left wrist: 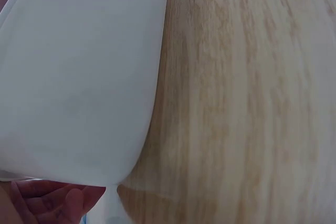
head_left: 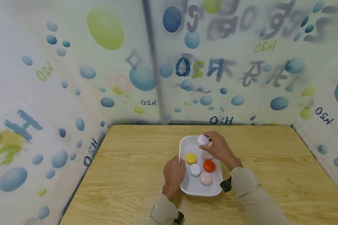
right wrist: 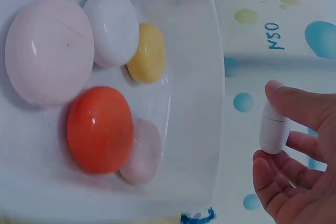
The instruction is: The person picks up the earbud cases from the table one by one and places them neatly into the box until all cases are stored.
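Observation:
My left hand grips the left rim of a white rectangular tray, its thumb over the edge. In the left wrist view the outer wall of the tray fills the left side, with fingers below it. Over the tray's far right corner, my right hand pinches a glossy white round piece between thumb and fingers. Seen edge-on in the right wrist view, this piece shows a thin seam. Inside the tray lie a yellow piece, a white one, an orange-red one and two pale pink ones.
The tray is on a wooden table with bare wood to its left and right. Behind the table stands a wall printed with blue and green spots and letters. Each wrist carries a dark strapped device.

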The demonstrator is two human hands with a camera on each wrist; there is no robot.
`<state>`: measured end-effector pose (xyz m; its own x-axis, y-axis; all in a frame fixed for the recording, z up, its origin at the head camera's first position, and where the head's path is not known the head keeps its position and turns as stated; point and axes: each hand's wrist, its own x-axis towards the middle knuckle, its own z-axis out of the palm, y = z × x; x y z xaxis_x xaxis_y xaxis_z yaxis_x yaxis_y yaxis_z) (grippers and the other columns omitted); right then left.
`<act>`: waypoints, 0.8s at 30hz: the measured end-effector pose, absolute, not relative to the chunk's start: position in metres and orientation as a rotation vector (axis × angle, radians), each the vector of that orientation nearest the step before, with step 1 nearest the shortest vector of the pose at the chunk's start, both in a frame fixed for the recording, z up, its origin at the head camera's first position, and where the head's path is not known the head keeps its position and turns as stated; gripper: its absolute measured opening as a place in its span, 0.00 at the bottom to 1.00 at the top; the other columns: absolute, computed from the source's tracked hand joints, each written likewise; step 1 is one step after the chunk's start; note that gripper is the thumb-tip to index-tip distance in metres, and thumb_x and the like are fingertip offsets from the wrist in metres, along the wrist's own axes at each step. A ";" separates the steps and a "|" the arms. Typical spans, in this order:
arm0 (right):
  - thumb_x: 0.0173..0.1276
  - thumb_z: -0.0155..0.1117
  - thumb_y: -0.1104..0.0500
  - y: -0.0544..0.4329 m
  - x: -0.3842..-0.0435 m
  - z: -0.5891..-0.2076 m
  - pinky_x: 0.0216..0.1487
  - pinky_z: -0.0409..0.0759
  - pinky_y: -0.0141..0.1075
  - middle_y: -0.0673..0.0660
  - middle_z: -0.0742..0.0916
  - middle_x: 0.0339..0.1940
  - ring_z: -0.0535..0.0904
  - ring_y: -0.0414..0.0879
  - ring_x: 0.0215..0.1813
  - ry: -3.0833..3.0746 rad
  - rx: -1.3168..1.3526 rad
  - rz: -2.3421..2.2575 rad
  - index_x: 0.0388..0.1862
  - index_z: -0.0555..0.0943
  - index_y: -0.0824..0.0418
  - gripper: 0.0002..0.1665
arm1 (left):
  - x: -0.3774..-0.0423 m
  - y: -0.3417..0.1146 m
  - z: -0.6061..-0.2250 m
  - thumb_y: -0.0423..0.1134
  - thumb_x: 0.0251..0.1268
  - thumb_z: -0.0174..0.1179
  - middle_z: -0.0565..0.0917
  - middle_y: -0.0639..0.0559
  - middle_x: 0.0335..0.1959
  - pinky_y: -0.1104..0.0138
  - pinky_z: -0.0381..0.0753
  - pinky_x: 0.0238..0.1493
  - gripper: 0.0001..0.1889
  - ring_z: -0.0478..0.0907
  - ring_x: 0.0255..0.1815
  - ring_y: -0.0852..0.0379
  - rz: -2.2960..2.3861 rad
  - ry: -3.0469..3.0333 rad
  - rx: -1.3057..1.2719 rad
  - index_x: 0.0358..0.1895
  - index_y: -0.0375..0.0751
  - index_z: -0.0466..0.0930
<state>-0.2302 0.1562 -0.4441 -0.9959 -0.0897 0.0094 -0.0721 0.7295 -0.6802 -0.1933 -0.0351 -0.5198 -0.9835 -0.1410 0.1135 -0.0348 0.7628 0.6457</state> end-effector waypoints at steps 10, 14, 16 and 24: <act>0.61 0.74 0.58 0.133 -0.240 -0.462 0.58 0.79 0.48 0.61 0.80 0.55 0.78 0.54 0.52 2.864 -0.070 -1.098 0.64 0.75 0.62 0.33 | -0.194 -0.035 -0.519 0.41 0.69 0.54 0.82 0.49 0.22 0.62 0.72 0.19 0.12 0.76 0.20 0.55 -1.034 -2.818 0.147 0.36 0.37 0.83; 0.60 0.75 0.59 0.127 -0.244 -0.466 0.60 0.77 0.50 0.63 0.79 0.57 0.78 0.56 0.55 2.854 -0.047 -1.091 0.65 0.74 0.63 0.34 | -0.193 -0.035 -0.518 0.41 0.69 0.54 0.80 0.50 0.20 0.63 0.71 0.19 0.12 0.75 0.19 0.56 -1.045 -2.819 0.150 0.35 0.37 0.82; 0.60 0.74 0.59 0.125 -0.245 -0.467 0.61 0.76 0.52 0.64 0.79 0.58 0.77 0.57 0.57 2.850 -0.032 -1.083 0.65 0.74 0.64 0.35 | -0.193 -0.035 -0.518 0.41 0.69 0.54 0.79 0.50 0.20 0.63 0.70 0.19 0.12 0.74 0.18 0.57 -1.057 -2.820 0.148 0.35 0.37 0.82; 0.58 0.76 0.58 0.120 -0.250 -0.477 0.65 0.72 0.53 0.65 0.82 0.58 0.77 0.59 0.59 2.911 -0.066 -0.965 0.62 0.76 0.67 0.34 | -0.192 -0.035 -0.517 0.42 0.68 0.55 0.82 0.48 0.22 0.60 0.71 0.20 0.11 0.78 0.20 0.53 -1.037 -2.795 0.157 0.33 0.39 0.83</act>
